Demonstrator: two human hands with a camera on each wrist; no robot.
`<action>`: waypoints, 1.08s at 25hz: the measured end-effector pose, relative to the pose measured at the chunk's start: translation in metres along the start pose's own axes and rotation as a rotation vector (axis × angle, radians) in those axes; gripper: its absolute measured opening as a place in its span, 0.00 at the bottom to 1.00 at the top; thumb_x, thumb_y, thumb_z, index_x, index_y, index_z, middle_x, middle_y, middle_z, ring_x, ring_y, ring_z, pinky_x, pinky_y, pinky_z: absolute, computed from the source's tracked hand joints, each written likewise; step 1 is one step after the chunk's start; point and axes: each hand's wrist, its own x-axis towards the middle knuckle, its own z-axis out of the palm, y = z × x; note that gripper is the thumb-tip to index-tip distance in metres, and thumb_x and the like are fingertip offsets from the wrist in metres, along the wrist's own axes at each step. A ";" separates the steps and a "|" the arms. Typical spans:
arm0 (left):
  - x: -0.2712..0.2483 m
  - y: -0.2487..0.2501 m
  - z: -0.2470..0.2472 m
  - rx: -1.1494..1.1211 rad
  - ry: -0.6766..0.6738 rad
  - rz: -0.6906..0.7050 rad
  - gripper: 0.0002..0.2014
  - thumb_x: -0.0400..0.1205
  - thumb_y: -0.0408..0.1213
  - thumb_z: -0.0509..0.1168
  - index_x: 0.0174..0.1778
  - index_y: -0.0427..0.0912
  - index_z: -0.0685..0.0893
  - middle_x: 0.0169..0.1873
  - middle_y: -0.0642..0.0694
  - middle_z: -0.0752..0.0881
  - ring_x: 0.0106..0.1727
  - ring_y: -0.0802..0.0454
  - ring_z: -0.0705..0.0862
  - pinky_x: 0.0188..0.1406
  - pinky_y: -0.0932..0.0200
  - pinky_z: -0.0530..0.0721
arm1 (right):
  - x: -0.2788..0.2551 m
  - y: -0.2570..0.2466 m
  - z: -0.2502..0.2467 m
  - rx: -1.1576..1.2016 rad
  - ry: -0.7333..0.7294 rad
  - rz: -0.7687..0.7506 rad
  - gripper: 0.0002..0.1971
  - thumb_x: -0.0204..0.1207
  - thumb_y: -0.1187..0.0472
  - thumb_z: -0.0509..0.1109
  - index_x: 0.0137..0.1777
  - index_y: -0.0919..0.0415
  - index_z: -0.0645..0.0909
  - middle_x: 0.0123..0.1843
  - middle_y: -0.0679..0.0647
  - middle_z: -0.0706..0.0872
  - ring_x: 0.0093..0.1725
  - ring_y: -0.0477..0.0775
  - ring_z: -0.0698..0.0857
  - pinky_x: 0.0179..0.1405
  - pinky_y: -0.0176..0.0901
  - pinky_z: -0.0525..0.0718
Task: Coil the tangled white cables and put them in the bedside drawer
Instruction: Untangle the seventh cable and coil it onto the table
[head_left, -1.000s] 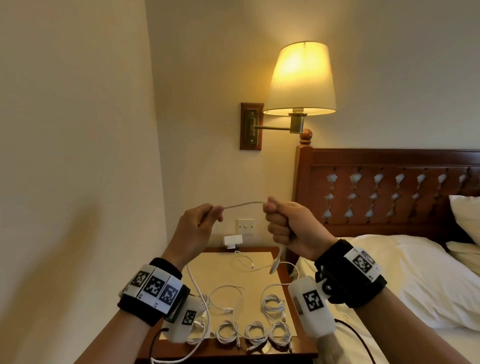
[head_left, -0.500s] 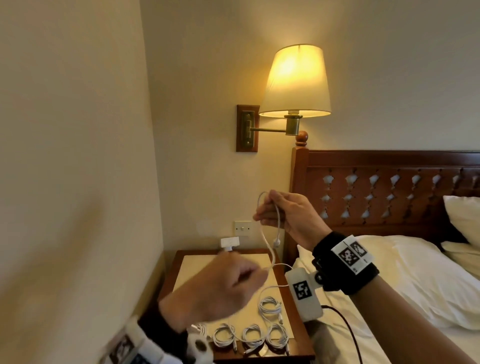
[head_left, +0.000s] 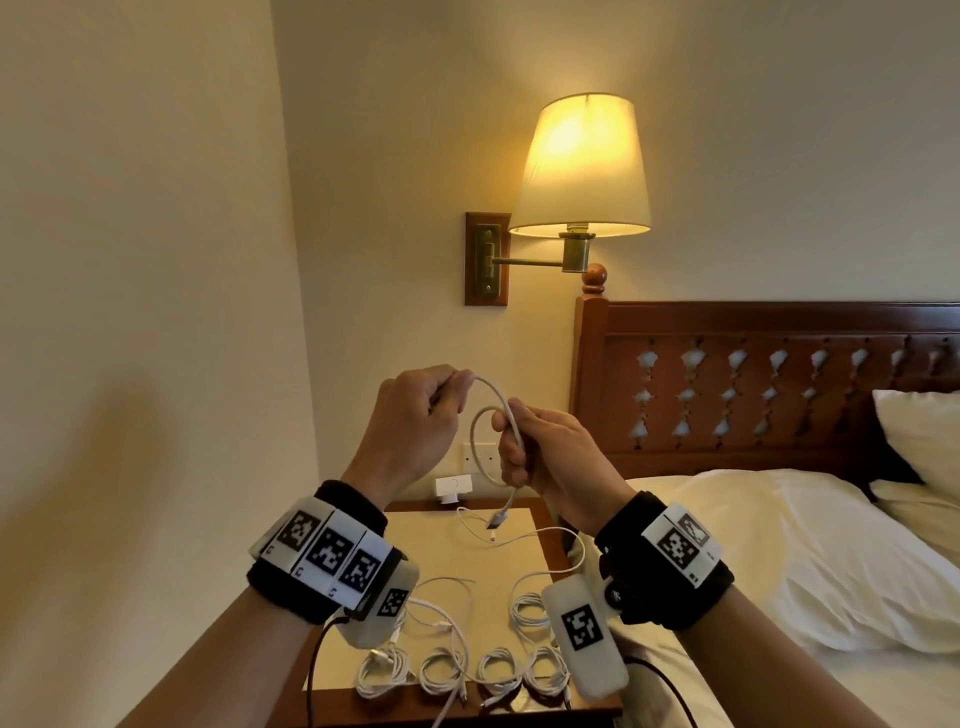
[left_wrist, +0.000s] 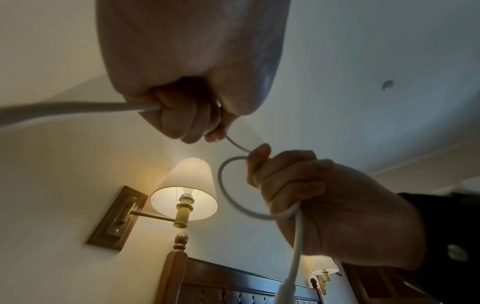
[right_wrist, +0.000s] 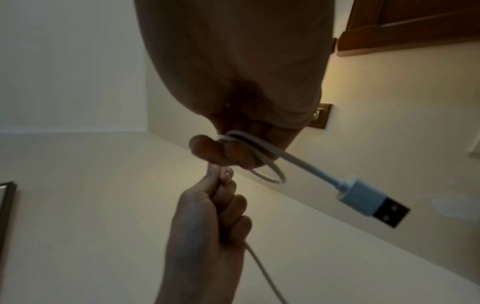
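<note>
Both hands are raised above the bedside table (head_left: 545, 530). My right hand (head_left: 519, 441) grips a small loop of a white cable (head_left: 480, 441), and the USB plug (head_left: 498, 518) of that cable hangs below the fist. My left hand (head_left: 447, 397) pinches the same cable just to the upper left, and the cable runs on through its fist and down. In the right wrist view the loop (right_wrist: 270, 174) lies over my right fingers and the plug (right_wrist: 374, 203) juts out to the right. Several coiled white cables (head_left: 467, 670) lie along the table's front edge. No drawer shows.
A lit wall lamp (head_left: 582, 171) hangs above the table. A wooden headboard (head_left: 753, 384) and a bed with white pillows (head_left: 810, 551) fill the right side. A white charger (head_left: 453, 487) sits at the back of the table, with loose cable (head_left: 519, 538) near it. The left wall stands close.
My left hand, which had dropped toward the table half a second ago, has come back up beside the right hand and pinches the cable. A loop now stands in my right hand.
</note>
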 end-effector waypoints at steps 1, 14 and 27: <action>-0.001 -0.004 0.002 0.007 0.026 -0.025 0.21 0.88 0.40 0.59 0.26 0.49 0.73 0.18 0.55 0.71 0.21 0.59 0.70 0.23 0.70 0.68 | -0.001 0.002 0.000 0.029 -0.005 0.006 0.18 0.89 0.54 0.52 0.46 0.62 0.78 0.26 0.52 0.73 0.23 0.49 0.71 0.26 0.37 0.73; -0.015 -0.039 0.020 -0.074 0.027 -0.192 0.19 0.87 0.45 0.59 0.30 0.44 0.78 0.15 0.55 0.69 0.19 0.58 0.65 0.20 0.67 0.64 | -0.003 0.000 -0.004 0.409 -0.137 0.113 0.13 0.84 0.53 0.57 0.44 0.61 0.76 0.23 0.47 0.69 0.21 0.43 0.69 0.25 0.34 0.73; -0.069 0.017 0.005 0.099 -0.596 0.083 0.18 0.88 0.49 0.55 0.31 0.55 0.72 0.25 0.55 0.76 0.28 0.58 0.74 0.30 0.64 0.71 | 0.004 -0.009 -0.016 -0.033 0.133 -0.062 0.14 0.87 0.57 0.59 0.44 0.63 0.80 0.33 0.56 0.87 0.35 0.53 0.88 0.36 0.39 0.87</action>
